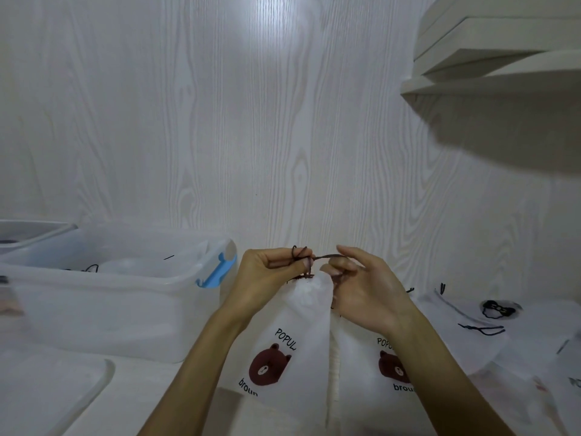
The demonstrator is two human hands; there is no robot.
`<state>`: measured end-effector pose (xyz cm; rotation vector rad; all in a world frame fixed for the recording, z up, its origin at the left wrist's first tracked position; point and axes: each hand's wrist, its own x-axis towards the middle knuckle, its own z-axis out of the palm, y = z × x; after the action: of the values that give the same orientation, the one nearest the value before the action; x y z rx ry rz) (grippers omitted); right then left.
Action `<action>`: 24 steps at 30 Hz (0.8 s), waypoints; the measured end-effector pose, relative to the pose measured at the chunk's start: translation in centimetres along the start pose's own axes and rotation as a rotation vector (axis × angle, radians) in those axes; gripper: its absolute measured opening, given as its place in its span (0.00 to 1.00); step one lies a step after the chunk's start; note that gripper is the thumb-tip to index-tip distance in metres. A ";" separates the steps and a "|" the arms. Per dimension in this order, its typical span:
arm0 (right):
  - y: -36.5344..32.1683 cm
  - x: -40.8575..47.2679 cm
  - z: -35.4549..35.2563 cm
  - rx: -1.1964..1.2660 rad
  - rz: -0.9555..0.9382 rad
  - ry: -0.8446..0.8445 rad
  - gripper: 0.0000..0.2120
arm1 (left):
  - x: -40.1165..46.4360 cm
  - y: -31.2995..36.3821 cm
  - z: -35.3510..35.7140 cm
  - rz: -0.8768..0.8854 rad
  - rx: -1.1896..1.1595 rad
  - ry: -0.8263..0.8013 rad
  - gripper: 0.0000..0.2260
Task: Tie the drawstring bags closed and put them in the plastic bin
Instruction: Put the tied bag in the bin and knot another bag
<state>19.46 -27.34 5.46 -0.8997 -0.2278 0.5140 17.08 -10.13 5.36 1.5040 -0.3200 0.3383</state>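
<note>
Far left of the held bag: clear plastic bin [110, 297], lidless, blue latch [217, 270] on its near end; dark cord ends visible inside. Flat translucent lid [47, 391] lying in front of the bin.

Centre: white drawstring bag [298, 335] held up, long axis near vertical, gathered neck pointing up, body hanging toward camera. Print: brown bear face, "POPUL…" above, "broun" below.

Left hand [267, 278] curled, pinching a small loop of dark drawstring [301, 254] at the neck. Right hand [361, 284] just right of the neck, pinching the cord's other end, drawn taut between hands.

Right of held bag: second bag [377, 366], same bear print. Farther right: loose flat bags [465, 328], black cords, dark bow motif.
</note>
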 end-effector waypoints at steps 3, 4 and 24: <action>-1.3 -0.7 -0.1 -0.056 -0.116 0.050 0.15 | 0.2 -0.2 -0.3 -0.013 -0.003 0.011 0.08; -1.6 -0.8 -0.1 -0.063 -0.172 0.086 0.14 | 0.3 -0.2 -0.4 -0.022 -0.007 0.005 0.07; -1.4 -1.8 3.7 -0.967 -1.160 0.335 0.18 | 0.9 2.8 1.3 0.032 -0.082 0.309 0.14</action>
<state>16.87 -26.47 8.85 -1.5550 -0.6536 -0.9104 16.70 -11.30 8.36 1.3437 -0.1111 0.5687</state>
